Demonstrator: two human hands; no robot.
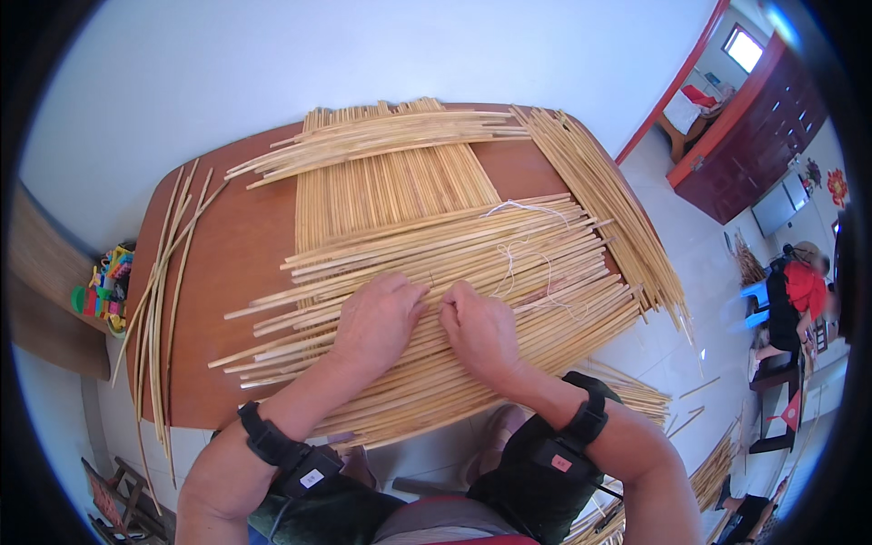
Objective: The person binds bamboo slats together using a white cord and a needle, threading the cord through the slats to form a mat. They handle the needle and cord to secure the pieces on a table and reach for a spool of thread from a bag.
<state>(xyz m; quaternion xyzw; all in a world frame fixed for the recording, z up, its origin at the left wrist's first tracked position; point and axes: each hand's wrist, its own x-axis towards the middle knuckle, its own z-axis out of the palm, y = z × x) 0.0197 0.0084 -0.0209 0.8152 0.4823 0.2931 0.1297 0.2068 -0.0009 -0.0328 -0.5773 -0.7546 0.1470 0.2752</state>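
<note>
A person's left hand [374, 318] and right hand [481, 331] came close together, just apart, over a broad layer of pale sticks [545, 341] at the middle of a brown counter [227, 291]. The fingers of both hands were curled in, tips pressed together; whether anything thin was pinched between them could not be told, as the knuckles hid the grip. White string [548, 283] lay in loose loops over the sticks at two o'clock from the right hand, its near end hard to trace.

At twelve o'clock, a panel of close-set rods [391, 195] ran under the layer, its near part covered, while a loose bunch [381, 136] lay across its far part. A long bundle [604, 200] lined the counter at one to two o'clock; thin canes [165, 272] crossed at nine, some jutting past the edge. The forearms, with black straps [586, 420], hid part of the near edge at six o'clock. More sticks on the floor at five o'clock were partly covered by the right forearm. At three, a person in red [804, 289] was small and blurred near the dark rim.
</note>
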